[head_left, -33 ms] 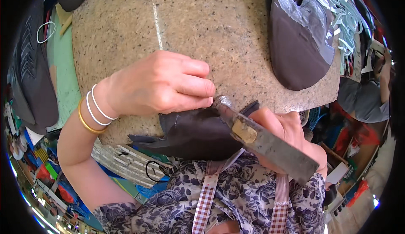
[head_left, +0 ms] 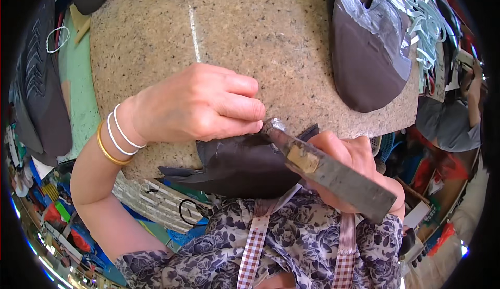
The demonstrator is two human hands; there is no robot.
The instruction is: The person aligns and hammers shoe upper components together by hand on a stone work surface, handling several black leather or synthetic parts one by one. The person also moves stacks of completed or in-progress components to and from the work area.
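lower middle: dark brown leathery piece [head_left: 245,166]; looks soft; hold edges | left hand [head_left: 208,104]: curled; can't tell if pinching | right hand [head_left: 357,159]: wrapped round grey metal hammer [head_left: 346,185]; likely heavy

One hammer [head_left: 344,180], one gold bangle [head_left: 104,151], two white wristbands [head_left: 119,126] and two checked straps [head_left: 255,244] show.

No word, label, number or sign can be read here. The white stroke [head_left: 194,34] on the speckled stone slab [head_left: 276,34] is one plain line, and it does not make a letter. Along the left and right rims, many coloured things [head_left: 54,212] are small and blurred, so I cannot tell if some writing stands on them.
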